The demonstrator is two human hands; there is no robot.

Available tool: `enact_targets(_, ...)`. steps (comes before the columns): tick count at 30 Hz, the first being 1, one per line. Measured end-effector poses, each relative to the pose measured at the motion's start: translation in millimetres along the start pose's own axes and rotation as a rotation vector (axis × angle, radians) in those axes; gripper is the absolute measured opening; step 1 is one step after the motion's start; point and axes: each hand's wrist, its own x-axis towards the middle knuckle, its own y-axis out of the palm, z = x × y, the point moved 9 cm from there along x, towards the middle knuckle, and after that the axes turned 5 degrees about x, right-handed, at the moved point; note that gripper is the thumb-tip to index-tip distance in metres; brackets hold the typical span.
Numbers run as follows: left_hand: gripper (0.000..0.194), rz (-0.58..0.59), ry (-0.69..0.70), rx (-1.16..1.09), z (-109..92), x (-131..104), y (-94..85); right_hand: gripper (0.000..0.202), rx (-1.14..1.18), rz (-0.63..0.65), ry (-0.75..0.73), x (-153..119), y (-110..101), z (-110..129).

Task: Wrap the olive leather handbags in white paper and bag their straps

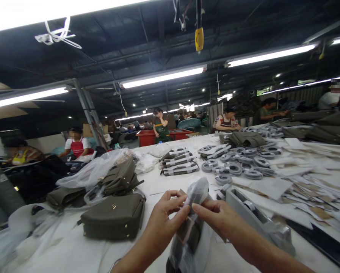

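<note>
In front of me, my left hand (170, 210) and my right hand (217, 212) meet at a plastic-wrapped strap (189, 231). It is a long dark olive bundle with cloudy film over its upper end. Both thumbs press on it near the top, and the fingers curl round its sides. The lower end runs down past the bottom of the view. Left of my hands lies an olive handbag (113, 218) with small gold fittings. To the right of my right hand stands a grey tape dispenser (248, 212).
More olive bags (121, 176) and clear plastic bags (94, 174) lie at the left. Banded straps (179, 167) and several grey coils (235, 168) are farther back. Paper strips (314, 201) cover the right side. Co-workers sit or stand beyond the white table (147, 231).
</note>
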Motion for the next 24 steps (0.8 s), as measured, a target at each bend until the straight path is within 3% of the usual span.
enact_targets(2, 0.039, -0.065, -0.106, -0.144, 17.9, -2.4, 0.1, 0.043, 0.012, -0.031, -0.023, -1.0, -1.2, 3.2)
enact_targets(5, 0.084, -0.192, -0.226, -0.349, 38.1, -6.9, 0.2, 0.041, 0.025, -0.026, -0.019, -1.0, -0.5, 1.5)
enact_targets(8, 0.108, -0.181, -0.284, -0.542, 43.7, -7.2, 10.9, 0.039, 0.022, -0.007, 0.004, 2.2, -1.7, -3.0)
enact_targets(11, 0.1, -0.185, -0.283, -0.579, 39.2, -6.9, 13.0, 0.035, 0.182, 0.088, 0.093, 4.3, 2.2, -12.5)
enact_targets(13, 0.079, -0.18, -0.263, -0.554, 33.4, -7.1, 11.4, 0.037, 0.392, 0.167, 0.15, 2.5, 7.1, -17.6)
enact_targets(16, 0.045, -0.131, -0.226, -0.509, 24.9, -7.3, 10.9, 0.037, 0.611, 0.149, 0.144, -1.6, 4.7, -22.1)
enact_targets(19, 0.035, -0.127, -0.206, -0.488, 22.9, -7.2, 9.5, 0.031, 0.606, 0.116, 0.075, -7.4, 6.5, -25.0)
enact_targets(24, 0.032, -0.187, -0.118, -0.353, 22.2, -5.5, 6.0, 0.042, 0.467, 0.037, -0.115, -10.0, 15.0, -22.5)
